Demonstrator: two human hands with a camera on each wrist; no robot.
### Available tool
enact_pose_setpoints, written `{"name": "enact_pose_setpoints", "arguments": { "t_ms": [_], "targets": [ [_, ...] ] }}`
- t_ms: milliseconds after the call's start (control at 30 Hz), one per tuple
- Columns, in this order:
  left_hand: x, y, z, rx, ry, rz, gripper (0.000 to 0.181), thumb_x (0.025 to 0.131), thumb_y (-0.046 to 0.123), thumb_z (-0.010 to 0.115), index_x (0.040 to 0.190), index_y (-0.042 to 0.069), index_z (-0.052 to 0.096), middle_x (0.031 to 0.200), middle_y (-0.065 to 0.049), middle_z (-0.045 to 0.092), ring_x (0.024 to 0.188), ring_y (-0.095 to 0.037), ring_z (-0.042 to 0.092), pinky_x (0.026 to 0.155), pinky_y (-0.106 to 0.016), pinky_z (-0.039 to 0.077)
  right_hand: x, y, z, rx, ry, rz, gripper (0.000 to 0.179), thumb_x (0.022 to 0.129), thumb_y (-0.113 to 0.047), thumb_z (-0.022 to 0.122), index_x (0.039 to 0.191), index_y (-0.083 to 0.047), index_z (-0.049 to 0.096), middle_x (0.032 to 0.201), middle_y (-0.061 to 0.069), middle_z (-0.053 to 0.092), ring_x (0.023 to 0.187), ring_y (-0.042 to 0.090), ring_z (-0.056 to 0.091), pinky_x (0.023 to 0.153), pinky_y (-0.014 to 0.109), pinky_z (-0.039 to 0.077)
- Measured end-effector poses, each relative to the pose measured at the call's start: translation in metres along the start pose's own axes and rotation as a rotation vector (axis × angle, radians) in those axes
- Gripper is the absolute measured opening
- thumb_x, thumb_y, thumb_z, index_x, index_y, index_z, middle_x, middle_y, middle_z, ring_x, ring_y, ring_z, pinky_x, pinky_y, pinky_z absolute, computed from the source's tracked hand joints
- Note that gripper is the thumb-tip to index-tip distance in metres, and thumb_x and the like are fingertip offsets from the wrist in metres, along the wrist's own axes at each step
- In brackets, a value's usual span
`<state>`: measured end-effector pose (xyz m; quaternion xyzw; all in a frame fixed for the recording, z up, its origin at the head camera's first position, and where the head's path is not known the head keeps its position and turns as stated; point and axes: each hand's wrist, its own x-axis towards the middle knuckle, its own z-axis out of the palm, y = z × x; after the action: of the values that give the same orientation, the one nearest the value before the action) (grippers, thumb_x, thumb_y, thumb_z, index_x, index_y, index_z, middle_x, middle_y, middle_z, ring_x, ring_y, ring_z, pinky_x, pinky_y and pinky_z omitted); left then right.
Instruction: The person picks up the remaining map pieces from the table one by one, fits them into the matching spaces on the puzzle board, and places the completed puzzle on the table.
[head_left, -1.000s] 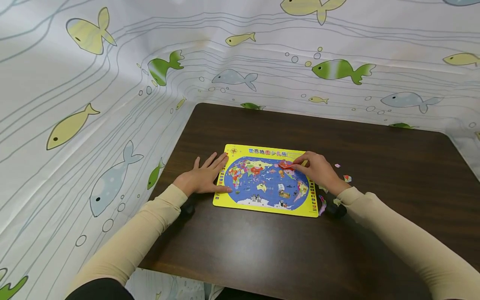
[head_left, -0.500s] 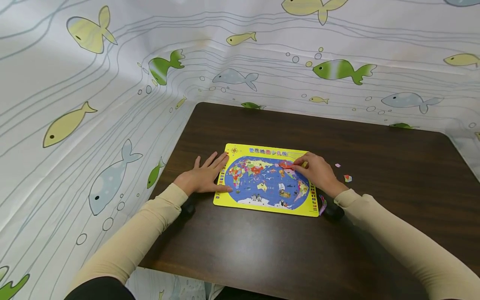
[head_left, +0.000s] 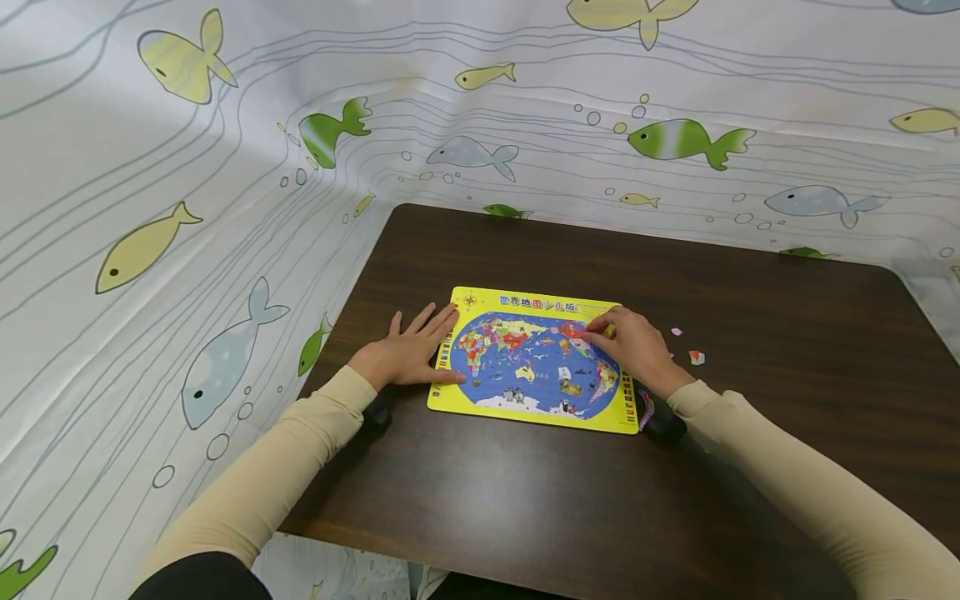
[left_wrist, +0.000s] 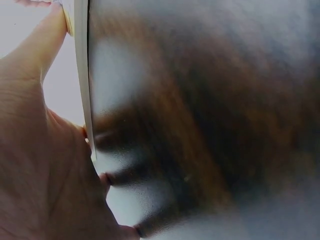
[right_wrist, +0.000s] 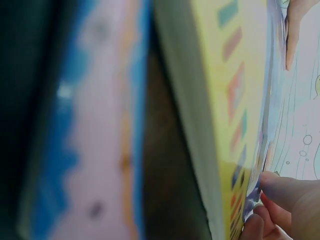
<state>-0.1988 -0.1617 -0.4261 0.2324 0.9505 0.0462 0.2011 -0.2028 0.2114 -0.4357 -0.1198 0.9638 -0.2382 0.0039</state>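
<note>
A yellow-bordered world map puzzle board (head_left: 454, 402) lies flat on the dark table. My left hand (head_left: 401, 354) rests with spread fingers over its left edge, the thumb across the lower left of the map. In the left wrist view, that hand (left_wrist: 45, 140) lies beside the board's pale edge. At the map's upper right, my right hand (head_left: 633, 343) pinches the edge of a red puzzle piece (head_left: 572, 330), which lies about level with the map. The right wrist view shows the thumb and curled fingers (right_wrist: 280, 192) beyond the flag border; the red piece is not discernible there.
Right of the board lie a small pink piece (head_left: 677, 332), a multicoloured piece (head_left: 697, 357) and a purple piece (head_left: 646, 410). A blurred pink-and-blue piece (right_wrist: 100, 120) is close to the right wrist camera. Fish-patterned cloth (head_left: 570, 150) surrounds the brown table (head_left: 480, 500).
The red piece has gone from tilted to nearly flat in the map's upper right. My right hand has shifted only slightly; the left hand and the board have stayed put.
</note>
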Motion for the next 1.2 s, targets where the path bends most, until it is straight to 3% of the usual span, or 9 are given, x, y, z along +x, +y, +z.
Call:
{"name": "enact_pose_setpoints", "arguments": {
  "t_ms": [333,967,1200],
  "targets": [
    [0.000,-0.001,0.001,0.005,0.006,0.004,0.108,0.076,0.084,0.040,0.154,0.026,-0.006,0.162,0.006,-0.011,0.150,-0.026,-0.009,0.112,-0.069,-0.002,0.001,-0.006,-0.004,0.007,-0.063,0.081,0.034,0.086,-0.039,0.070,0.108,-0.013,0.069,0.104,0.006,0.063,0.080,0.020,0.058,0.061,0.028,0.054],
    [-0.006,0.002,0.003,-0.027,0.021,0.006,0.110,0.076,0.082,0.045,0.155,0.023,-0.002,0.163,0.002,-0.007,0.150,-0.029,-0.006,0.111,-0.070,-0.003,-0.005,0.003,-0.013,0.051,-0.114,0.012,0.029,0.093,-0.036,0.061,0.110,-0.013,0.068,0.102,0.004,0.065,0.076,0.018,0.056,0.069,0.028,0.050],
    [-0.004,0.001,0.003,-0.018,0.024,0.009,0.109,0.076,0.082,0.044,0.155,0.023,-0.002,0.163,0.003,-0.008,0.150,-0.028,-0.007,0.111,-0.071,-0.003,-0.009,0.013,-0.022,0.063,-0.061,-0.019,0.028,0.094,-0.032,0.060,0.111,-0.011,0.068,0.098,0.005,0.067,0.074,0.018,0.056,0.065,0.028,0.050]
  ]
}}
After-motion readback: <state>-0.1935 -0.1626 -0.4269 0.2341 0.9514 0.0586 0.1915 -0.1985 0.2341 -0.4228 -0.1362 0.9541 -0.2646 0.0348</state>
